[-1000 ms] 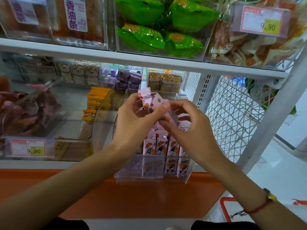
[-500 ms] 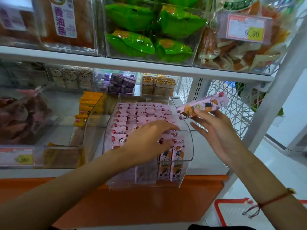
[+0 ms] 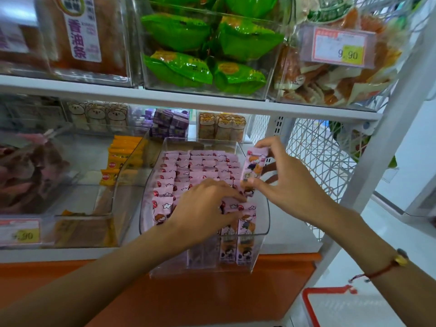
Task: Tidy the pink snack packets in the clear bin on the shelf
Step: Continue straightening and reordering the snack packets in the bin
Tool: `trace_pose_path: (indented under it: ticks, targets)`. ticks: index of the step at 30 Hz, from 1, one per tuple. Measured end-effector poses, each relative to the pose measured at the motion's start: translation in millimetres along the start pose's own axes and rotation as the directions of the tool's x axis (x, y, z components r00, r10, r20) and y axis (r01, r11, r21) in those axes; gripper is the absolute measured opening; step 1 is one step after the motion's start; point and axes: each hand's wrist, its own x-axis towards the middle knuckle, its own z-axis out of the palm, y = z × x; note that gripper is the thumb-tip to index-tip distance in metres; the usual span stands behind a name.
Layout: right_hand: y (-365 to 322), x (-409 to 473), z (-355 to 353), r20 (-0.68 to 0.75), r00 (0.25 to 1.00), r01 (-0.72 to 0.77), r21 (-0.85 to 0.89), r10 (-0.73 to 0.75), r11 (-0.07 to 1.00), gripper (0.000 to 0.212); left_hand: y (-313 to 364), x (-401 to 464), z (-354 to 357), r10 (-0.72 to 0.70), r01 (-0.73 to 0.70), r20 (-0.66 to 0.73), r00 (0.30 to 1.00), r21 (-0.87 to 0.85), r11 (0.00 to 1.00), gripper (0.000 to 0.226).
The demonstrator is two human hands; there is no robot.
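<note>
A clear bin point(image 3: 264, 223) sits on the lower shelf, pulled partly over its front edge, filled with upright rows of pink snack packets point(image 3: 198, 166). My left hand point(image 3: 205, 204) lies flat across the front rows, fingers pressing the packet tops toward the right. My right hand point(image 3: 283, 182) pinches one pink packet point(image 3: 253, 166) by its two ends, holding it upright over the bin's right side, its lower end touching the packed rows.
Yellow packets point(image 3: 122, 154) fill the clear bin to the left. Purple boxes point(image 3: 169, 123) and bear-print packets point(image 3: 221, 128) stand behind. A white wire mesh panel point(image 3: 316, 159) and shelf post point(image 3: 382, 142) close the right side. The upper shelf point(image 3: 188, 105) hangs overhead. A red basket point(image 3: 311, 303) sits below.
My right hand swung the single packet from lying sideways up at the right down to upright at the bin's right rows. My left hand stayed pressing on the front rows.
</note>
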Motion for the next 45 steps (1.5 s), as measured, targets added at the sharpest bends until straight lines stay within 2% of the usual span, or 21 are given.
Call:
trace_pose_path:
  ticks: [3, 6, 7, 10, 15, 20, 23, 26, 28, 29, 31, 34, 36, 38, 40, 43, 45]
  targets:
    - [0.6, 11.0, -1.5, 0.171, 0.984, 0.083, -0.228, -0.044, 0.970, 0.041, 1.5, -2.2, -1.4, -0.005, 0.007, -0.051, 0.999, 0.042, 0.999, 0.031]
    - [1.9, 18.1, -1.8, 0.259, 0.966, 0.100, -0.354, -0.005, 0.930, 0.015, -0.3, -4.9, -2.4, -0.039, 0.042, -0.101, 0.994, 0.019, 0.999, 0.031]
    - [1.8, 18.9, -1.5, 0.287, 0.958, 0.116, -0.395, 0.002, 0.911, 0.012, -1.1, -5.3, -3.6, -0.052, 0.053, -0.105, 0.993, 0.008, 0.999, 0.032]
    - [0.4, 16.0, 0.4, 0.360, 0.933, 0.160, -0.456, 0.017, 0.875, 0.021, -2.9, -6.2, -6.5, -0.042, 0.042, -0.070, 0.997, 0.009, 0.999, 0.034]
    - [-6.0, -4.2, 3.7, 0.188, 0.975, 0.194, -0.482, -0.116, 0.855, 0.018, -5.7, -7.8, -10.4, 0.055, -0.061, 0.058, 0.997, 0.117, 0.991, 0.037]
    - [-4.9, -13.6, 19.0, 0.293, 0.951, 0.263, -0.614, -0.094, 0.744, 0.025, -7.7, -5.4, -11.2, 0.065, -0.078, 0.089, 0.994, 0.151, 0.986, 0.037]
    - [-5.3, -13.8, 17.1, 0.246, 0.962, 0.248, -0.594, -0.120, 0.765, 0.019, -9.3, -5.5, -9.3, 0.072, -0.086, 0.089, 0.993, 0.163, 0.983, 0.037]
    - [-5.4, -16.2, 8.9, 0.148, 0.982, 0.175, -0.479, -0.117, 0.861, 0.011, -11.1, -4.9, -8.3, 0.093, -0.111, 0.101, 0.991, 0.187, 0.976, 0.037]
    - [-11.2, -16.2, 0.6, 0.053, 0.999, 0.022, -0.197, -0.011, 0.980, 0.005, -11.9, -5.2, -9.3, 0.100, -0.116, 0.097, 0.990, 0.182, 0.976, 0.037]
    - [-15.0, -15.6, -3.0, 0.008, 0.998, -0.055, -0.007, 0.055, 0.998, 0.008, -11.7, -5.9, -10.9, 0.097, -0.111, 0.086, 0.991, 0.167, 0.980, 0.037]
    - [-21.7, -11.6, -9.3, -0.122, 0.982, -0.111, 0.254, 0.145, 0.961, 0.014, -9.8, -7.2, -16.0, 0.058, -0.061, 0.040, 0.998, 0.082, 0.995, 0.037]
    - [-35.5, 0.7, -9.6, -0.261, 0.943, -0.090, 0.392, 0.205, 0.915, 0.008, -3.8, -8.7, -30.1, -0.094, 0.077, -0.059, 0.994, -0.253, 0.964, 0.033]
    - [-45.9, 9.7, -4.0, -0.254, 0.945, -0.087, 0.413, 0.206, 0.906, 0.005, 1.9, -10.1, -39.7, -0.194, 0.123, -0.092, 0.977, -0.502, 0.856, 0.039]
    - [-54.2, 16.3, 5.9, -0.199, 0.956, -0.113, 0.434, 0.217, 0.894, 0.008, 7.1, -13.4, -45.7, -0.219, 0.103, -0.099, 0.971, -0.649, 0.754, 0.048]
    - [-59.0, 19.7, 17.5, -0.124, 0.951, -0.177, 0.537, 0.284, 0.825, 0.009, 8.8, -17.7, -48.4, -0.215, 0.084, -0.121, 0.969, -0.655, 0.751, 0.039]
    - [-59.2, 18.8, 32.7, 0.062, 0.905, -0.315, 0.763, 0.421, 0.564, 0.017, 2.3, -23.5, -50.6, -0.273, 0.120, -0.154, 0.950, -0.627, 0.770, 0.040]
    - [-55.2, 16.2, 40.2, 0.139, 0.876, -0.374, 0.800, 0.462, 0.468, 0.020, -2.6, -26.3, -51.6, -0.295, 0.151, -0.131, 0.947, -0.626, 0.765, 0.044]
